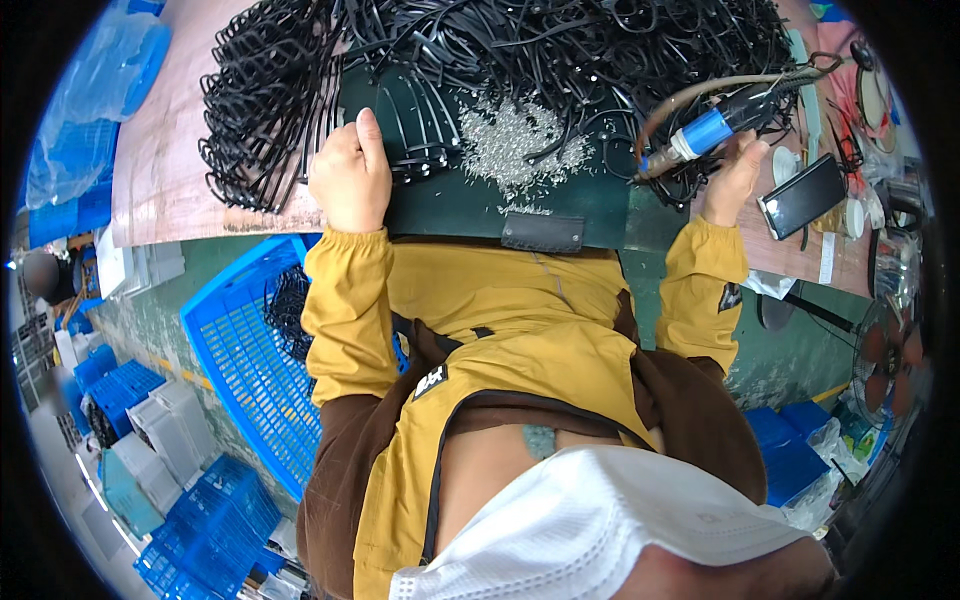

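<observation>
- Yellow cloth sleeves (pixel 345 295) reach down to both your wrists.
- Your left hand (pixel 350 180) is curled into a fist, with its thumb pointing up. You can't tell from here whether something is tucked inside.
- Just left of that hand sits a thick row of long, thin, black, bent strips (pixel 250 140).
- Just right of it lie a few loose black curved strips (pixel 425 115), with shiny spots on them.
- Your right hand (pixel 735 182) has its fingers bent up next to a fat, round tool with a bright blue band (pixel 705 132). Some fingers are hidden, so you can't tell if they grip it.
- The tool's thin end points left, away from your right hand.
- Between your hands is a spread-out pile of tiny silver bits (pixel 515 145).
- The bits lie on a dark green flat mat (pixel 425 215).
- Nearer to your body, also between your hands, is a small black flat block (pixel 542 232).
- Past both hands is a big, messy heap of black strips (pixel 560 50).
- Right of your right hand is a shiny black flat phone (pixel 803 196).
- Lower than your left hand, by your side, is a blue plastic basket with holes (pixel 235 345).
</observation>
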The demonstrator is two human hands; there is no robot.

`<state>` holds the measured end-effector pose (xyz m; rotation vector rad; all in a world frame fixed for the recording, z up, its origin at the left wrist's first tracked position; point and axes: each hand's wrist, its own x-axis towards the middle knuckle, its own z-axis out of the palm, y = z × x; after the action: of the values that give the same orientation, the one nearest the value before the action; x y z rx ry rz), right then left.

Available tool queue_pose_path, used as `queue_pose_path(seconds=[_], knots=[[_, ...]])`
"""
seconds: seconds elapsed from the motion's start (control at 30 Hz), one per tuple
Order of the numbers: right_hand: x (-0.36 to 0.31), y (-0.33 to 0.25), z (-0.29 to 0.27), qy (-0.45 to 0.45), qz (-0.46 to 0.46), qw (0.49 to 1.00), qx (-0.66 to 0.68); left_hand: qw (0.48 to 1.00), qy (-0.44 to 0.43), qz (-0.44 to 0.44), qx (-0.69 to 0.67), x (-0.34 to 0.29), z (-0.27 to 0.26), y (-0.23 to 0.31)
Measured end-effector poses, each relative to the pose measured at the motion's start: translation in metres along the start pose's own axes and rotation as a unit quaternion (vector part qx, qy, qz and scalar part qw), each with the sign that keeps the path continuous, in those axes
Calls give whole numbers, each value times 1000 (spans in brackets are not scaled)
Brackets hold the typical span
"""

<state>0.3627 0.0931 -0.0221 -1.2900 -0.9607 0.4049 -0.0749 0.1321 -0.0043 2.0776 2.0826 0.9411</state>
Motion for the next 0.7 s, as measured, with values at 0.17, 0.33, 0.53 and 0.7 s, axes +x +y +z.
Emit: queue_pose_path(seconds=[0.17,0.33,0.53,0.7], knots=[[30,45,-29,-103,-223,887,-390,978,6,204,-44,55,-5,58],[28,67,-32,-71,-191,928,-313,909,125,391,-68,133,86,183],[24,61,-34,-38,-140,943,-300,939,-59,319,112,184,135,221],[22,55,-34,-83,-142,926,-340,932,-47,286,-216,203,64,205]])
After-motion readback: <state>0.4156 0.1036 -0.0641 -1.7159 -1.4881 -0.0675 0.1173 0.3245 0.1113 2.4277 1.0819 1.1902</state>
